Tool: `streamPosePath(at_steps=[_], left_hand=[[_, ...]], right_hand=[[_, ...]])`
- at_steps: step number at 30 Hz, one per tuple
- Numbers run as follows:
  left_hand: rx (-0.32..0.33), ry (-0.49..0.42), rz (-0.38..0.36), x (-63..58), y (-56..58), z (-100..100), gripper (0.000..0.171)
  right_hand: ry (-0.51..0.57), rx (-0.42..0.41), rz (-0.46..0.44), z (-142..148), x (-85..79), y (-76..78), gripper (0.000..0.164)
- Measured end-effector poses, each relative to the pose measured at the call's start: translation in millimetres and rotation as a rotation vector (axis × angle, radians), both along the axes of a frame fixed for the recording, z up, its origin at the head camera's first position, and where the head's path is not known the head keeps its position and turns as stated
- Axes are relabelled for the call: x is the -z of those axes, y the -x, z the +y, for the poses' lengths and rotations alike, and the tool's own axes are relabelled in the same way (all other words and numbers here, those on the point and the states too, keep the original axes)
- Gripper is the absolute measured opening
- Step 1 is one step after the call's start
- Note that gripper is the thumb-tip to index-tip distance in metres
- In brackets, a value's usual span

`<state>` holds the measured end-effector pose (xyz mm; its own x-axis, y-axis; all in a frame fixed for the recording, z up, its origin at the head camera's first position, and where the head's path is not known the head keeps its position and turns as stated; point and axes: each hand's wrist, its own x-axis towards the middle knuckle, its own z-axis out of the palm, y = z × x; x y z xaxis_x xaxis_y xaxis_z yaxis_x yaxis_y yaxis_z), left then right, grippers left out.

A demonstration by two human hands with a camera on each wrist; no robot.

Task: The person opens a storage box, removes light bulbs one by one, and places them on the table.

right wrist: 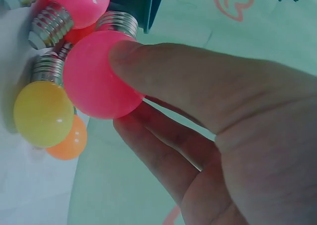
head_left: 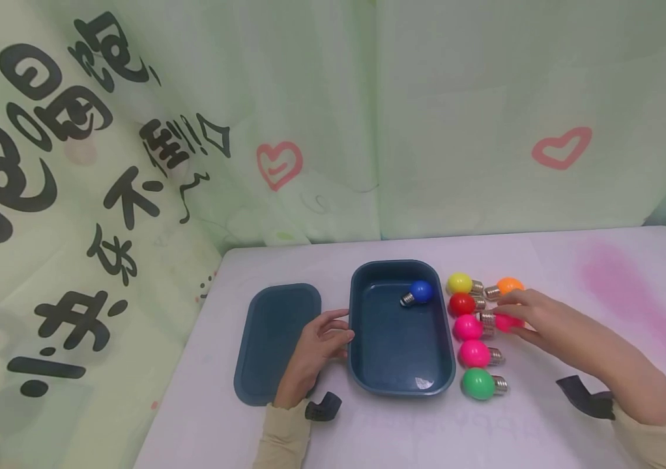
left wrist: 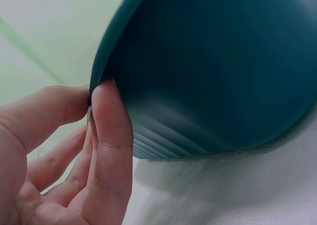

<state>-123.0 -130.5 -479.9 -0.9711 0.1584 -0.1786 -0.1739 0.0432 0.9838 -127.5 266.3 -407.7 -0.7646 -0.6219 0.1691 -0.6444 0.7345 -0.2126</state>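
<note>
A pink light bulb [right wrist: 94,81] is pinched between the thumb and fingers of my right hand [head_left: 550,329], its metal screw base directed toward the dark blue tub [head_left: 403,352]. Thumb and a finger of my left hand [head_left: 324,342] pinch the tub's left rim, as the left wrist view shows. Inside the tub, near the back, lies a blue bulb [head_left: 421,291]. Along its right side runs a column of bulbs: yellow [head_left: 459,283], red [head_left: 461,303], two pink, and green [head_left: 478,383]. An orange bulb [head_left: 510,285] lies just beyond my right fingers.
A flat dark blue lid [head_left: 271,332] lies left of the tub, partly under my left hand. The table [head_left: 391,436] has a pale cover. Behind it hangs a light green curtain [head_left: 427,130] with hearts and writing. Another yellow bulb [right wrist: 43,114] shows in the right wrist view.
</note>
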Motion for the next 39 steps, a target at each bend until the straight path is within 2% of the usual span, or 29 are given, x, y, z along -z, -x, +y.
streamPosePath(at_steps=[16,39], left_hand=[[0.002,-0.003,0.005,-0.3,0.7,0.3,0.048],[-0.003,0.004,0.000,1.1,0.9,0.0,0.047]], right_hand=[[-0.024,0.103,-0.150,8.5,13.3,-6.9,0.039],[-0.052,0.091,-0.175,11.8,31.2,-9.4,0.037]])
